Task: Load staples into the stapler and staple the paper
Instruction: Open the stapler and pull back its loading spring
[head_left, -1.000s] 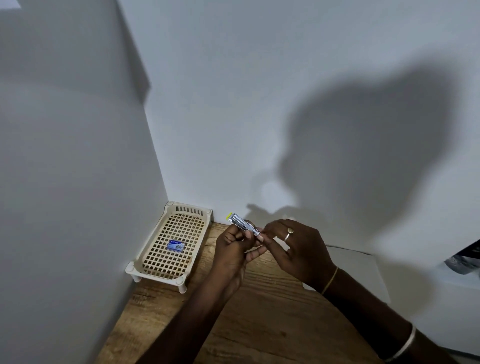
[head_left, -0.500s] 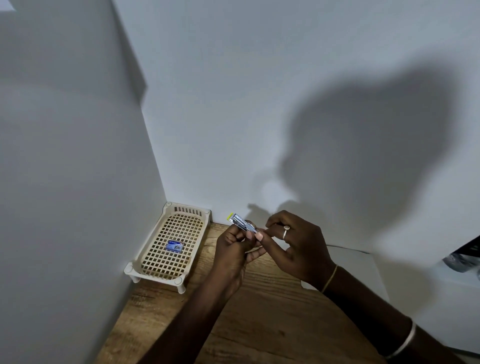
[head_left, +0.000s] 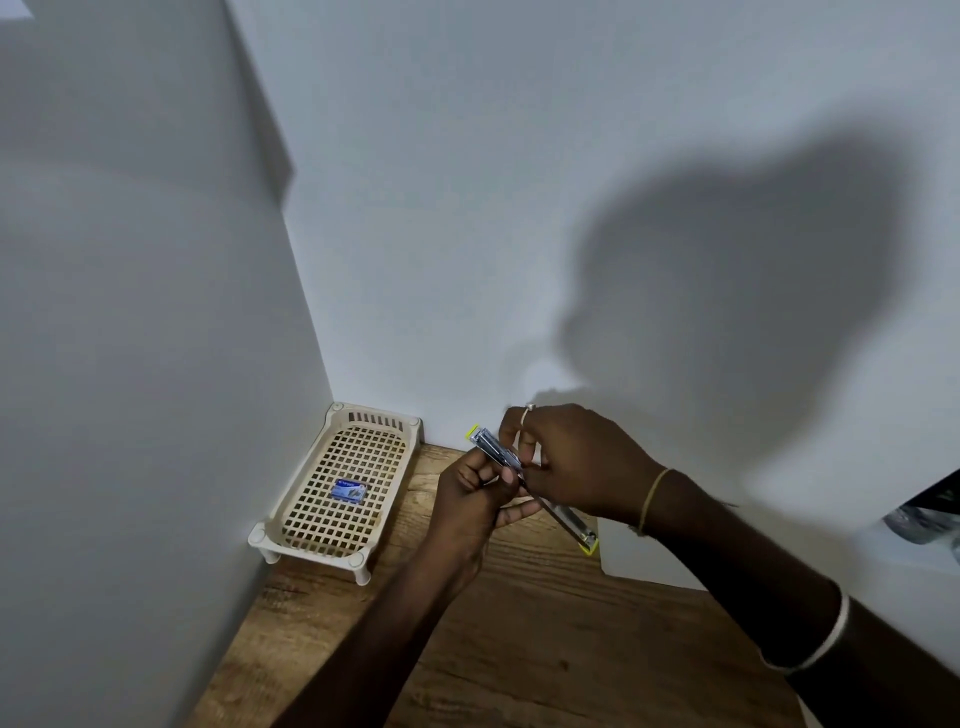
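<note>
Stapler (head_left: 491, 446) is being held swung wide open in the air above the wooden table (head_left: 519, 649), its two thin metal arms lying almost in one line from a yellow tip near the wall down to another yellow tip just over the corner of the white paper (head_left: 639, 561). The left hand (head_left: 472, 488) is gripping it around the hinge region, fingers curled about the body, while the right hand (head_left: 582, 462) is working close against it from the other side, its fingertips (head_left: 524, 447) curling in and pinching at the upper arm. Whether a strip of staples is sitting between those fingertips is too small to tell. Both hands are meeting on the tool, so it is hanging clear of the table. It is looking small, light and rigid, with smooth bright metal that is likely behaving slippery, and the open arms are probably wanting to pivot freely, so gripping near the hinge, as the left hand is doing, is seeming the steadiest hold. Any staple strip is likely proving brittle, calling for light pressure along its sides. A small blue staple box (head_left: 349, 490) is lying in the cream lattice tray (head_left: 379, 418) standing in the corner, well apart from the hands.
</note>
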